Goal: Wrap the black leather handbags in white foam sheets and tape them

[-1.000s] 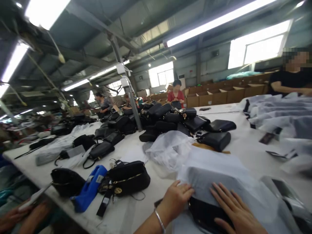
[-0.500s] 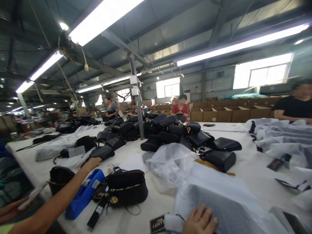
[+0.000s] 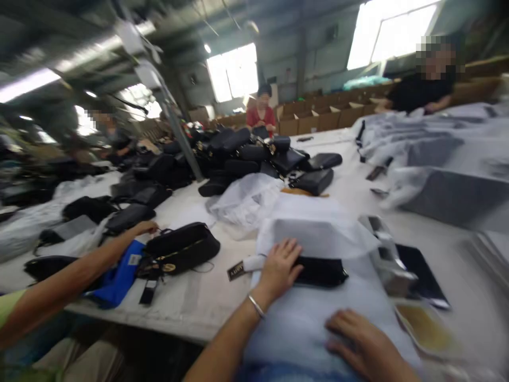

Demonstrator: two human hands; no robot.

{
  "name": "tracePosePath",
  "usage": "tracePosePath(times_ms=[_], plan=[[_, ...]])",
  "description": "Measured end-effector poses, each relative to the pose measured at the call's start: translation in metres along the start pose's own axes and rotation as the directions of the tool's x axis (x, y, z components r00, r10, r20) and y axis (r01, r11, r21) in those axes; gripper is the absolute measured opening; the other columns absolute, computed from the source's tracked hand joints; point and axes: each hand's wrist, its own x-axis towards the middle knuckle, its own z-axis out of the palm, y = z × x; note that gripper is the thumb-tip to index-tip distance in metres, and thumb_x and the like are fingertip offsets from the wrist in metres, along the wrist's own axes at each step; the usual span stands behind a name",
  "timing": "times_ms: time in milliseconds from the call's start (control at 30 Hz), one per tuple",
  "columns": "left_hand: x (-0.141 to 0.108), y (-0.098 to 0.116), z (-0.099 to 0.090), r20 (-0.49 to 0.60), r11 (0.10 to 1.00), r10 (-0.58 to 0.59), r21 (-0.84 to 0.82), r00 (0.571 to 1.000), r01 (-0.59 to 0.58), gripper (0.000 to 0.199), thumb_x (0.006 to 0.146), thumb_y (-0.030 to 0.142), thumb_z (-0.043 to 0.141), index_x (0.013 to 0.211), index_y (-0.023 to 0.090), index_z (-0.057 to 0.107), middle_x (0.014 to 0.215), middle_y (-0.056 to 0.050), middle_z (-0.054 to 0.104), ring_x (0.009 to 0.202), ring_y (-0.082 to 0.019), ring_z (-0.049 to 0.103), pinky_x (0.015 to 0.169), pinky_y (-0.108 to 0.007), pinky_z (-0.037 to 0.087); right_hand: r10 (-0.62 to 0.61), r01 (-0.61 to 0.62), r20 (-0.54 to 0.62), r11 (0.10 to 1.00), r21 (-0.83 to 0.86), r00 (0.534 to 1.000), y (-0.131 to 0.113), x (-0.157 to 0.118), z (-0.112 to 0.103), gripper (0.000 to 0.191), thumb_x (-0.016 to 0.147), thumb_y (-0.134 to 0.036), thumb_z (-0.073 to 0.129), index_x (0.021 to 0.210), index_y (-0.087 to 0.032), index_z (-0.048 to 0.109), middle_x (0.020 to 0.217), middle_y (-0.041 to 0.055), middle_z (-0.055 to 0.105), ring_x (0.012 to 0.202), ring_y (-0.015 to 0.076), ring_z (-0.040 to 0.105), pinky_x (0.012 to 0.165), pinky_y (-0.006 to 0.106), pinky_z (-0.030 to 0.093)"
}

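My left hand (image 3: 281, 263), with a bangle at the wrist, lies flat with spread fingers on a black bag (image 3: 323, 272) and the translucent white plastic sheeting (image 3: 306, 233) around it. A dark label tag (image 3: 236, 270) sticks out to the left of that hand. My right hand (image 3: 358, 337), somewhat blurred, hovers over or rests on the near part of the plastic; its thumb and fingers are apart, and I make out nothing held. How far the black bag is inside the plastic is unclear.
At left, a co-worker's hand (image 3: 145, 228) reaches past a blue tape dispenser (image 3: 119, 276) beside a black handbag (image 3: 183, 246). Black bags (image 3: 242, 151) are heaped beyond. At right are a grey dispenser-like object (image 3: 392, 265), a dark flat device (image 3: 423, 276) and a yellowish tray (image 3: 425, 326).
My view has tilted down and turned right. A second hand of mine has come into view, and the black bag shows more plainly under my left hand.
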Motion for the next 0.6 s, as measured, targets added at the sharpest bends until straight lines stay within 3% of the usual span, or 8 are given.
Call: tracePosePath(times_ms=[67, 200, 400, 600], plan=[[0.005, -0.005, 0.002, 0.055, 0.995, -0.001, -0.096, 0.999, 0.006, 0.047, 0.097, 0.034, 0.053, 0.141, 0.019, 0.05, 0.155, -0.011, 0.043, 0.146, -0.029, 0.035, 0.116, -0.052, 0.037, 0.085, -0.087, 0.151, 0.996, 0.005, 0.985, -0.007, 0.0, -0.007, 0.019, 0.093, -0.035, 0.059, 0.096, -0.025, 0.075, 0.091, 0.0077, 0.073, 0.087, 0.0236, 0.068, 0.079, 0.036, 0.055], [0.009, -0.015, 0.004, 0.119, 0.979, 0.012, -0.206, 0.993, 0.013, 0.045, 0.098, 0.035, 0.052, 0.141, 0.019, 0.051, 0.156, -0.01, 0.041, 0.148, -0.026, 0.03, 0.12, -0.049, 0.032, 0.144, -0.169, 0.263, 0.983, 0.075, 0.954, -0.007, 0.012, -0.021, 0.026, 0.098, -0.032, 0.053, 0.096, -0.023, 0.077, 0.094, 0.0064, 0.074, 0.089, 0.0201, 0.068, 0.084, 0.032, 0.049], [0.015, -0.012, -0.022, 0.198, 0.98, 0.031, -0.197, 0.98, 0.009, 0.046, 0.101, 0.042, 0.046, 0.138, 0.017, 0.054, 0.155, -0.009, 0.043, 0.147, -0.023, 0.033, 0.119, -0.042, 0.033, 0.228, -0.287, 0.259, 0.933, 0.216, 0.938, -0.009, 0.027, -0.045, 0.023, 0.094, -0.034, 0.058, 0.092, -0.022, 0.078, 0.091, 0.0031, 0.076, 0.086, 0.0187, 0.068, 0.082, 0.028, 0.049], [0.035, -0.023, -0.051, 0.369, 0.975, 0.085, -0.223, 0.925, -0.001, 0.055, 0.102, 0.055, 0.03, 0.137, 0.022, 0.055, 0.152, -0.006, 0.048, 0.143, -0.023, 0.04, 0.115, -0.043, 0.037, 0.242, -0.307, 0.258, 0.917, 0.254, 0.935, -0.004, 0.073, -0.08, 0.024, 0.09, -0.036, 0.059, 0.09, -0.021, 0.078, 0.088, 0.0023, 0.077, 0.079, 0.0178, 0.067, 0.072, 0.027, 0.047]])
